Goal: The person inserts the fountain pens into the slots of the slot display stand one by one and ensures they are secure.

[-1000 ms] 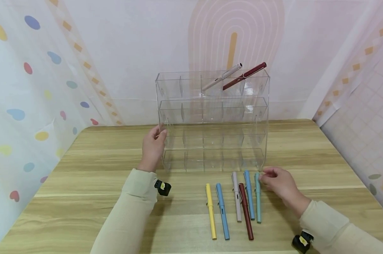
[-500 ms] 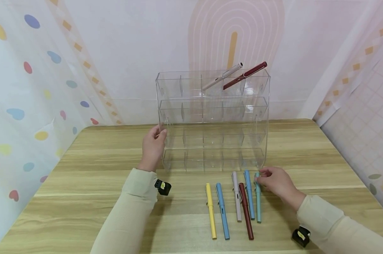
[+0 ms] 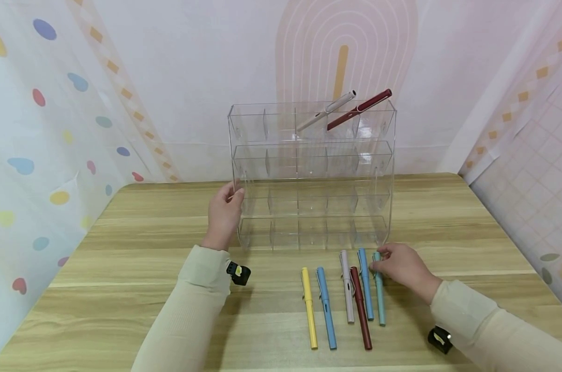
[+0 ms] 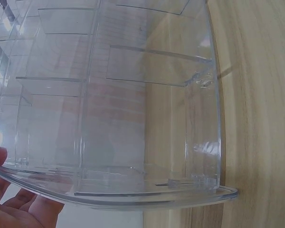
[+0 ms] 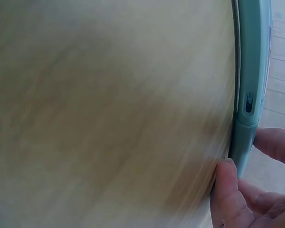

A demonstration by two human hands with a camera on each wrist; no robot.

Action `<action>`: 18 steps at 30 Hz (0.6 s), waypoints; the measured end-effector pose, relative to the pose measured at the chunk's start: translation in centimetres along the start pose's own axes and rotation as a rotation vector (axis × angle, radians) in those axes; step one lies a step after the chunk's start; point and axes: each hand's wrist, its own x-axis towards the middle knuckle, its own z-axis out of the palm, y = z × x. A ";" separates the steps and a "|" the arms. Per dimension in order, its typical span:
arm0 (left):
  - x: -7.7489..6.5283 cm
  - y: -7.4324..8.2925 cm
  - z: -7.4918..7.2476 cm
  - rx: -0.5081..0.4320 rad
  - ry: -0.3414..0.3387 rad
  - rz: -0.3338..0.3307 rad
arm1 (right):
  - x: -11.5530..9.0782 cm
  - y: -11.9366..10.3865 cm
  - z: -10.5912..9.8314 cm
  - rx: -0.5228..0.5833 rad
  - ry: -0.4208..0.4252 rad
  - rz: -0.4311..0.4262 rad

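At the far left, a white backdrop with coloured spots (image 3: pixel 40 98) stands beside the wooden counter (image 3: pixel 136 268). Next comes the left hand (image 3: pixel 222 219), thumb and fingers pinching the left side wall of a clear rack (image 3: pixel 312 225), which stands upright on the counter with four tiers of compartments. In front of the rack, a yellow pen (image 3: pixel 309 308) lies leftmost on the counter, then a blue pen (image 3: pixel 327 308) near it. Above, in the rack's top tier, a pale pen (image 3: pixel 326 110) leans to the right from the middle compartment, and a red pen (image 3: pixel 361 109) leans the same way from the next one. Below these, on the counter, lie a lilac pen (image 3: pixel 347 287), a dark red pen (image 3: pixel 361 310) just beside it and reaching nearer the person, and a second blue pen (image 3: pixel 366 284). Rightmost of the pens, a teal pen (image 3: pixel 380 299) lies near the rack's front right corner, its far end pinched between thumb and fingers of the right hand (image 3: pixel 407 269).
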 end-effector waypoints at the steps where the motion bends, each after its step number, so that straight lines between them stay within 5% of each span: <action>1: 0.0 0.0 0.0 -0.005 0.001 0.002 | 0.0 0.0 0.0 -0.008 -0.002 -0.005; 18: 0.0 -0.1 0.0 -0.012 0.006 0.007 | 0.0 -0.3 0.0 0.013 -0.004 0.003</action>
